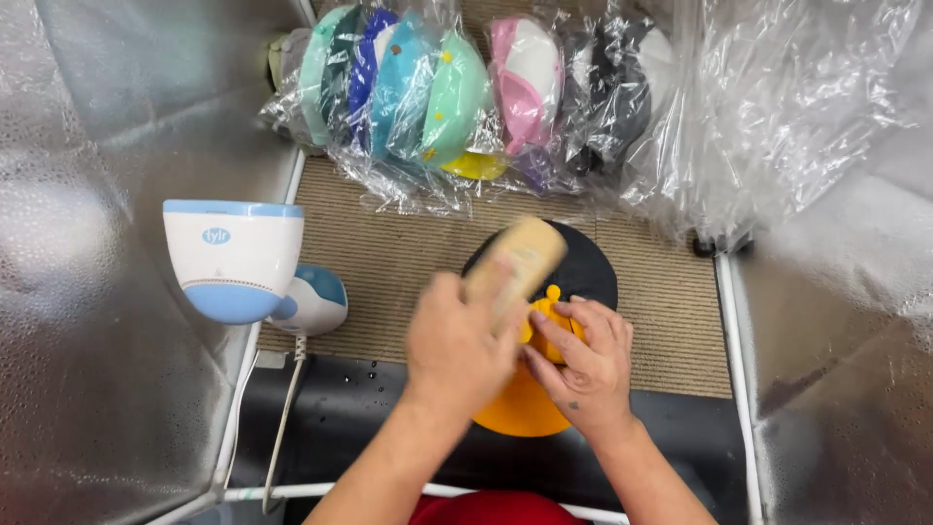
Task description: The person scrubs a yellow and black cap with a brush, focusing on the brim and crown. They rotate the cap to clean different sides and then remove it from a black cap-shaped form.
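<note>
Gripping a tan wooden block point(515, 261) in my left hand point(457, 345), my right hand point(583, 360) pinches the orange cap point(525, 408) on the round black stand point(583, 267).

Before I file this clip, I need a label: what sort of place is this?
Probably a small cap finishing or steaming station. A row of bagged caps lines the back, a white-and-blue steamer stands at the left, and foil-lined walls enclose the bench, where both hands work on an orange cap.
</note>
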